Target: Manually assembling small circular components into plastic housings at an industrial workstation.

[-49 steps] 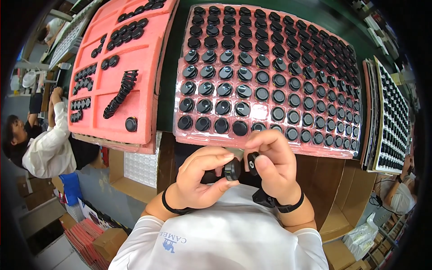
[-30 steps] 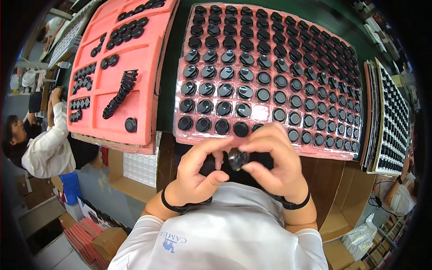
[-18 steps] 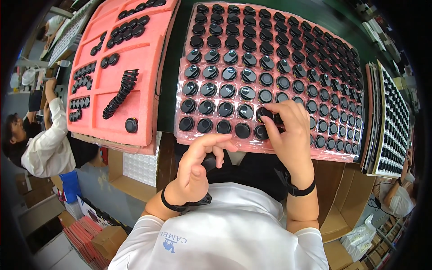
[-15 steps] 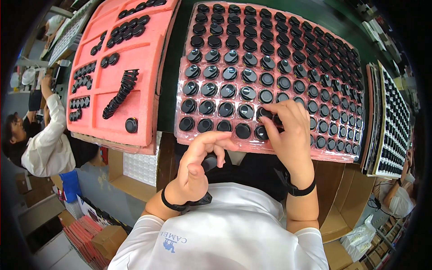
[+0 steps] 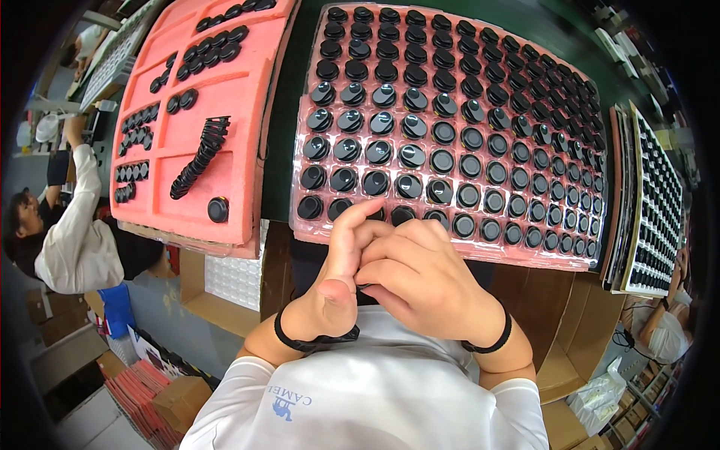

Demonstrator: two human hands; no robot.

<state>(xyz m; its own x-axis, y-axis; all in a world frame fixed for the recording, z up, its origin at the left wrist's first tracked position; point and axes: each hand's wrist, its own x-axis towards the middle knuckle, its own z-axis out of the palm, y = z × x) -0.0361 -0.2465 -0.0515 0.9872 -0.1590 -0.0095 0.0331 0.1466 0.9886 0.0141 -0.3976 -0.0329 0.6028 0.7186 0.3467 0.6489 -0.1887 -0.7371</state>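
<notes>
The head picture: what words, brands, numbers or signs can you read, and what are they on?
White shirt: blue lettering beside a small blue picture; I won't copy the word.
Round black pieces: any marks are too small to read.
Pink tray: I can't make out any writing.
Everything farther back: too small or blurred to read.

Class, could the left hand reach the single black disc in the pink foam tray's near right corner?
Probably yes: nothing covers the disc, and the left hand is nearer, though seemingly against the right hand.
</notes>
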